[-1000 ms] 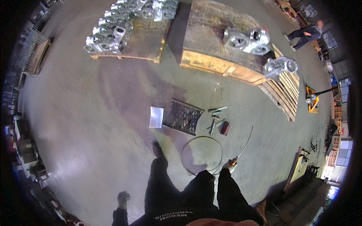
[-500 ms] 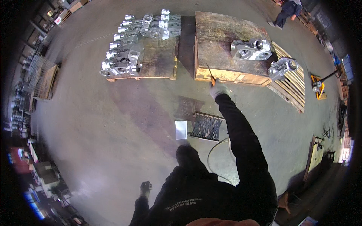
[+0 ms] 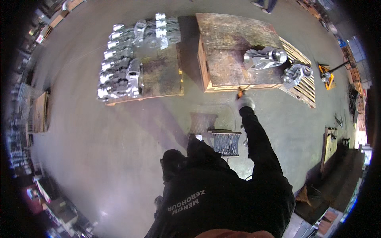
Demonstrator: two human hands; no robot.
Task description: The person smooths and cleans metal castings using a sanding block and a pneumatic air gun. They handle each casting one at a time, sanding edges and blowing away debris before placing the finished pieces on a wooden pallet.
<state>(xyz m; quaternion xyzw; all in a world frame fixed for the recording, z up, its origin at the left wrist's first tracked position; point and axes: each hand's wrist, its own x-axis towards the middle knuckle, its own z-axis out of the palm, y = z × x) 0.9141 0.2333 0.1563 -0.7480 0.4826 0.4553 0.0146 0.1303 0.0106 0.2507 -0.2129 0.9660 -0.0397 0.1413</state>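
Note:
My right hand [image 3: 245,103], in a pale glove, reaches forward to the front edge of the wooden crate [image 3: 224,37]. It is closed on an orange-handled tool [image 3: 239,95]; in this frame the tool's thin dark shaft is hard to make out. Beyond the hand, a silvery metal casting [image 3: 265,59] rests on the crate's right part. Another casting [image 3: 295,75] sits beside the crate over a slatted pallet [image 3: 304,89]. Only a pale sliver of my left hand [image 3: 158,202] shows by my side, its fingers hidden by my dark jacket.
To the left, a low wooden platform [image 3: 164,75] carries several silvery castings [image 3: 119,73]. A lattice-topped metal stand [image 3: 227,143] is on the floor before me. A yellow pallet jack [image 3: 326,77] stands far right, and a person's legs [image 3: 266,4] show at the top.
My body has shifted, and a second dark shoe shows. My left hand has drawn in against my side. The tool's shaft no longer stands out clearly. The far person has mostly left the view.

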